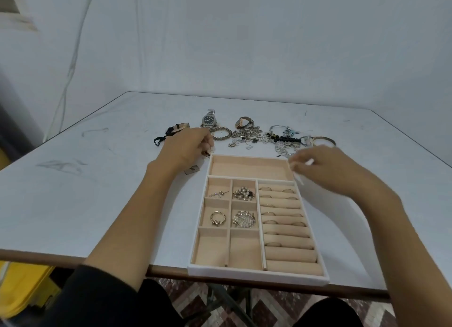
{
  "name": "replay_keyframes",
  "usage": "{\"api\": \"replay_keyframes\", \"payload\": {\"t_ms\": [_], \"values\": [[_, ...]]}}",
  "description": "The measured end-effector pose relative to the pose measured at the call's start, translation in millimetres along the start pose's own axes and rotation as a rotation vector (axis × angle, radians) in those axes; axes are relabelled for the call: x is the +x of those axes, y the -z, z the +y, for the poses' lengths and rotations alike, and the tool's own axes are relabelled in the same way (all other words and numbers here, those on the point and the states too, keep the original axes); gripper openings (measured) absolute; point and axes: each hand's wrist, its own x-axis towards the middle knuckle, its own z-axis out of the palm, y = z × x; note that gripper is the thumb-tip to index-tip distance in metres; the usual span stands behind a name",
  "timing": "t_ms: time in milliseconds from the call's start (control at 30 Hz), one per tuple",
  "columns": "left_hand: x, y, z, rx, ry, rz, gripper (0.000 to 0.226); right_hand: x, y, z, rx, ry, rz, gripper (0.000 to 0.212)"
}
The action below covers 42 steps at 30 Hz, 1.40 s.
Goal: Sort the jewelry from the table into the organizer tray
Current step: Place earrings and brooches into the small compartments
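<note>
Left hand point(186, 146), right hand point(325, 167), one organizer tray point(256, 275), two watches point(209, 121) point(244, 122) beyond.

Black sleeve point(102, 295) on left arm point(137, 211) — plain, dark fabric.

We see the organizer tray point(256, 276), white outside and beige inside, lying flat in the lower centre. Its small compartments hold a ring point(217, 218), a shell brooch point(243, 219) and a pearl cluster point(243, 193). Thin bands point(269, 189) sit in the rolls at the right. Above the tray lie a steel watch point(209, 120), a beaded bracelet point(221, 133) and tangled chains point(247, 137).
</note>
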Motion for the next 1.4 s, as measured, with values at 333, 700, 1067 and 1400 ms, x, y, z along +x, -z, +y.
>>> {"api": "replay_keyframes", "payload": {"t_ms": [333, 700, 1067, 1400], "values": [[-1.1, 1.3, 6.0, -0.238, -0.084, 0.285, 0.012, 111.6, -28.0, -67.2, -0.174, 0.259, -0.075, 0.029], [-2.4, 6.6, 6.5, -0.309, -0.093, 0.304, 0.011, 137.1, -53.7, -72.8, -0.256, 0.299, 0.108, 0.014], [-4.6, 15.4, 17.2, -0.662, -0.031, 0.327, 0.015, 116.3, -21.2, -59.1, 0.697, 0.161, -0.002, 0.005], [-8.8, 32.0, 29.8, -1.105, 0.054, 0.287, 0.006, 72.4, -8.8, -45.8, 0.949, 0.199, -0.112, 0.003]]}}
